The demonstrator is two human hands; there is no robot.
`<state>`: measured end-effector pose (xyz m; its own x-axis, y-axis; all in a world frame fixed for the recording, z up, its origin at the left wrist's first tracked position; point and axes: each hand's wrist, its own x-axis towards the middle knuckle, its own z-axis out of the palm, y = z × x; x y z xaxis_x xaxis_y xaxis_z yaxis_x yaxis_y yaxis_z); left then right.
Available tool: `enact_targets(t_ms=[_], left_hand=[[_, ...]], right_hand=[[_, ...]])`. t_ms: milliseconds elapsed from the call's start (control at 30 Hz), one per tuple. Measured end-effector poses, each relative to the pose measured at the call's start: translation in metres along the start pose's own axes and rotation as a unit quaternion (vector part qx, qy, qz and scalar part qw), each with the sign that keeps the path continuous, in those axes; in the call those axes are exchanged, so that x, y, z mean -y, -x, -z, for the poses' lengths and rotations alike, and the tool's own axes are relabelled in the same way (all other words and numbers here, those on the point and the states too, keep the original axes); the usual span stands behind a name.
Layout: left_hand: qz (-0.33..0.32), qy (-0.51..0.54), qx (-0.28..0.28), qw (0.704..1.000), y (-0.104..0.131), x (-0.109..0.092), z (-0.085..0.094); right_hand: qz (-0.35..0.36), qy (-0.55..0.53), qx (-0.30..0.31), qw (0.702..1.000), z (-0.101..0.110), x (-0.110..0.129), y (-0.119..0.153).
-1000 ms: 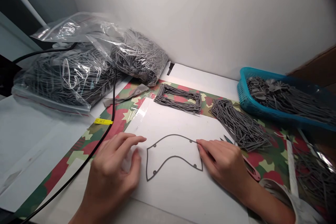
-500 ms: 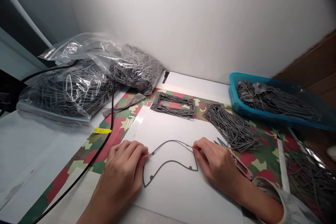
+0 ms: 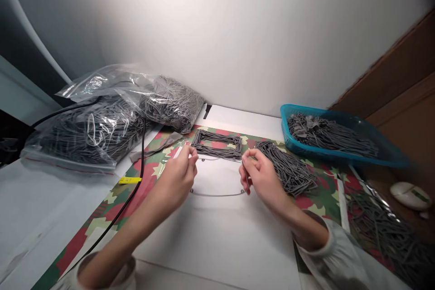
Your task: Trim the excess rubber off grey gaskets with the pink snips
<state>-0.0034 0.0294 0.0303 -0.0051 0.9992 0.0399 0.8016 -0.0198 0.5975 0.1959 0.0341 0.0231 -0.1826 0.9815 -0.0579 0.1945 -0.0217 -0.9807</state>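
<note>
A thin grey rubber gasket [image 3: 217, 195], a loose rectangular loop with small eyelets near its corners, is stretched between my two hands above a white sheet [image 3: 217, 231]. My left hand [image 3: 181, 172] pinches its left side, fingers closed. My right hand [image 3: 261, 176] grips the right side with curled fingers. Just beyond the hands lies a neat stack of similar gaskets [image 3: 217, 152], laid as a hollow rectangle. Close to my right hand is a looser heap of gaskets [image 3: 288, 170]. The gasket's ends are partly hidden by my fingers.
Clear plastic bags [image 3: 98, 131] full of grey gaskets stand at the back left. A black cable [image 3: 131, 192] with a yellow tag runs down the left. On the right are a blue basket [image 3: 340, 156] of gaskets, more gaskets [image 3: 384, 222] and a white rounded object [image 3: 411, 195].
Both hands have moved away from me, lifting the gasket toward the stack. Its wavy loop now hangs straighter. The pink-handled tool by my right hand is no longer visible.
</note>
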Motion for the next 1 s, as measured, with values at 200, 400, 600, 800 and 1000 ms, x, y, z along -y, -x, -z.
enact_targets(t_ms=[200,400,600,800,1000], left_hand=[[0.057,-0.135,-0.075,0.986,-0.063,-0.006,-0.007],[0.065,-0.234,-0.067,0.968,-0.078,-0.003,-0.017],[0.063,-0.288,-0.064,0.953,-0.088,-0.002,-0.021],[0.057,-0.293,-0.096,0.950,-0.094,-0.003,-0.022],[0.049,-0.259,-0.153,0.953,-0.087,0.000,-0.022]], right_hand=[[0.008,0.163,-0.107,0.981,0.000,0.001,-0.059],[-0.001,0.321,-0.125,0.939,0.003,-0.002,-0.077],[-0.011,0.421,-0.104,0.901,0.001,-0.001,-0.075],[-0.011,0.484,-0.094,0.870,0.002,0.000,-0.075],[-0.009,0.520,-0.092,0.849,0.001,0.002,-0.073]])
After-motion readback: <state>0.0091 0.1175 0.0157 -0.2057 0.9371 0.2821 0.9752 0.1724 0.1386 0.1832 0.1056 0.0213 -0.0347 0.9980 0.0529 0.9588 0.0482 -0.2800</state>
